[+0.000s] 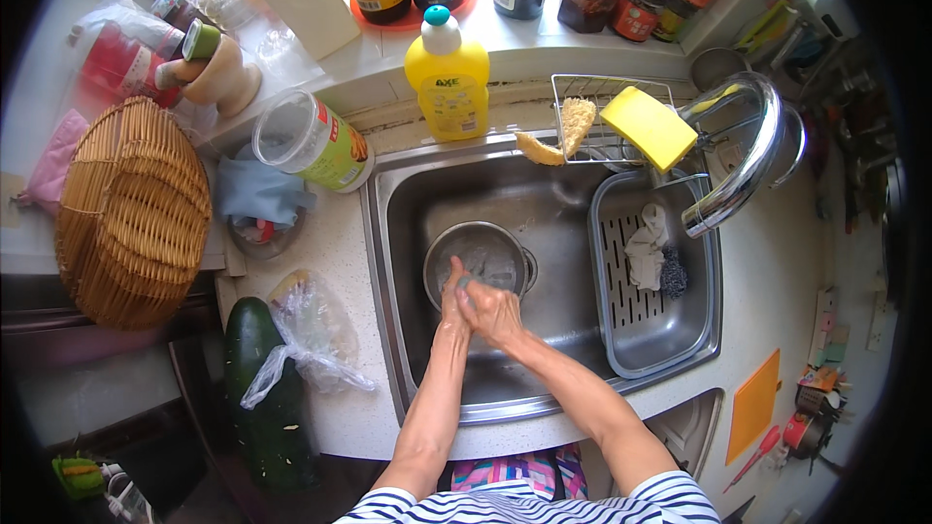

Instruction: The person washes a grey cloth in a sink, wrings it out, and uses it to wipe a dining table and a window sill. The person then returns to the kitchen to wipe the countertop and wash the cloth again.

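Observation:
Wet and pressed together, my left hand (454, 298) and my right hand (491, 307) meet above a round metal bowl (473, 240) in the stainless steel sink (561, 349). The right fingers, near something small and greyish green, lie against the left palm; whether that is a held object or a ring I cannot tell. The bowl holds what looks like water. A slotted grey-rimmed drain basket (619, 342) sits in the sink's right part, with a white cloth (646, 251) and a dark scouring ball (673, 273) inside.
A chrome faucet (764, 153) arches at the right, beside a wire rack (582, 87) with a yellow sponge (649, 128) and loofah pieces (577, 124). Behind the sink stands a yellow detergent bottle (449, 87). Leftward are a plastic tub (320, 142), a bagged item (313, 320) and a large winter melon (266, 407).

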The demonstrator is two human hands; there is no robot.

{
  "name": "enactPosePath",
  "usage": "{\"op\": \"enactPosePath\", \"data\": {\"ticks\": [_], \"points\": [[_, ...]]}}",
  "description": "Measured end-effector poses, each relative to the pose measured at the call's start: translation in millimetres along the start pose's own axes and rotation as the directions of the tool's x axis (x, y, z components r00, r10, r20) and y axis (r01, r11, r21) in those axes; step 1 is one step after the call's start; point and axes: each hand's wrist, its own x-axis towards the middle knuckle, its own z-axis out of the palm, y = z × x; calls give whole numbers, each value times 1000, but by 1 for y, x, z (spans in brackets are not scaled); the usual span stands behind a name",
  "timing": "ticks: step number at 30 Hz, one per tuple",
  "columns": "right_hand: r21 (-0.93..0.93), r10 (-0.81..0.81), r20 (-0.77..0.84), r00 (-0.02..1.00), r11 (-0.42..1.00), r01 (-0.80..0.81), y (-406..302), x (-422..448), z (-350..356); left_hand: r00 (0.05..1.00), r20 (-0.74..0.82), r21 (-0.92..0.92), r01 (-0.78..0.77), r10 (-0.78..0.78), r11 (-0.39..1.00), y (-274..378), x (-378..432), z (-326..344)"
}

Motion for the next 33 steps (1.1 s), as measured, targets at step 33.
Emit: {"op": "enactPosePath", "data": {"ticks": [33], "points": [[-469, 69, 203, 977, 883, 35, 73, 33, 22, 978, -200, 189, -28, 66, 982, 1, -32, -29]]}}
